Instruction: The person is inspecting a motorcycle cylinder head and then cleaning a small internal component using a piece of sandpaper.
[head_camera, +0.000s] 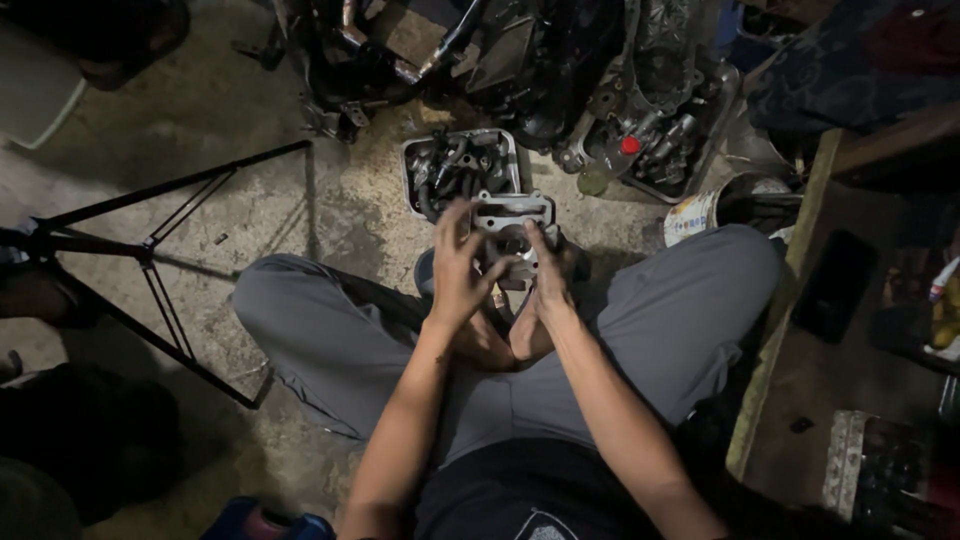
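Black tripod (150, 250) at 9 o'clock on the concrete floor (340, 200); left hand (458, 270), fingers spread and loose, touches the left flank of the grey cast-metal engine part (512, 225), grip not closed. Right hand (545, 275) lies against its right flank, fingers extended; closure cannot be told. Part sits at 12 o'clock from both hands, between the feet, equally near each; metal tray (462, 170) of dark parts just beyond.

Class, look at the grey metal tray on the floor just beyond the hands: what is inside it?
The tray holds a heap of dark metal parts. Its near edge and floor are covered by the engine part that the left hand and right hand touch.
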